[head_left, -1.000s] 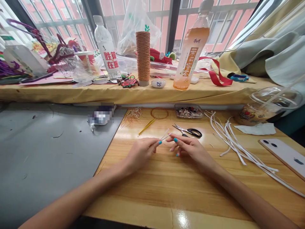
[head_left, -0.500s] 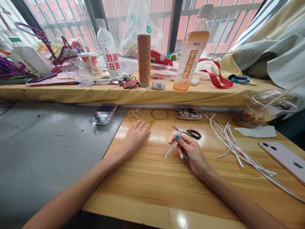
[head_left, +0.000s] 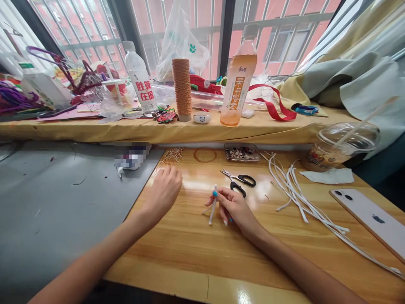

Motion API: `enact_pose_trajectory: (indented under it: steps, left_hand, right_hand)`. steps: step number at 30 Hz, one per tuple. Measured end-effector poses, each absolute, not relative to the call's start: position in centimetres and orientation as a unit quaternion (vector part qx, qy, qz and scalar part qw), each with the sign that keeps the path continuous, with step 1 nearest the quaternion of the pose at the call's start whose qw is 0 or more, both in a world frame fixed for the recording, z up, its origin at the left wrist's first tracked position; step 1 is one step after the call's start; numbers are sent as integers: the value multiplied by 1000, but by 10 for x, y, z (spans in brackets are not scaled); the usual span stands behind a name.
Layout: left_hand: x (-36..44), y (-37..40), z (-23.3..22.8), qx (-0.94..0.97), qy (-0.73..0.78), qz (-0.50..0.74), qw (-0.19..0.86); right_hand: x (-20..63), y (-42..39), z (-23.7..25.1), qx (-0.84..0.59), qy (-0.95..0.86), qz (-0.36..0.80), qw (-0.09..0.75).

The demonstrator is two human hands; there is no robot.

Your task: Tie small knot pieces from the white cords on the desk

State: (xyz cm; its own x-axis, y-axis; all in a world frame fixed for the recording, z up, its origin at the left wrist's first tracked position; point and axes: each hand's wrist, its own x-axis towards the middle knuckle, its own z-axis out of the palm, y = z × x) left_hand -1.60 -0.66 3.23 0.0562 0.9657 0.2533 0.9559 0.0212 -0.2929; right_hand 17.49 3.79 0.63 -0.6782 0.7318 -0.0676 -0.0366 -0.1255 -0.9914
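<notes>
Your right hand [head_left: 232, 207] pinches a white strip [head_left: 213, 209] over the wooden table [head_left: 196, 240].

You hold the strip near its top, between thumb and finger, so its low end hangs toward the table and stays easy to work on. Your left hand [head_left: 164, 192] rests curled on the table near the thin wires [head_left: 171, 157]; you cannot tell if it holds anything. The scissors [head_left: 238, 182] lie just behind your right hand, close enough to grab. More white strips [head_left: 294, 194] lie spread out to your right, beside the phone [head_left: 370, 217].
</notes>
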Motion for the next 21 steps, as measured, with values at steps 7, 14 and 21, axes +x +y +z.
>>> enact_pose_trajectory:
  steps: [7,14,21]
  left_hand:
    - [3,86,7,-781,-595,-152,112]
    - [9,97,2,-759,-631,-126,103]
    - [15,97,11,-732,-656,-166,79]
  right_hand:
    - [179,42,4,-257,-573,731,267]
    - [181,49,3,-230,-577,754,214]
    - [182,48,7,-249,-607,732,181]
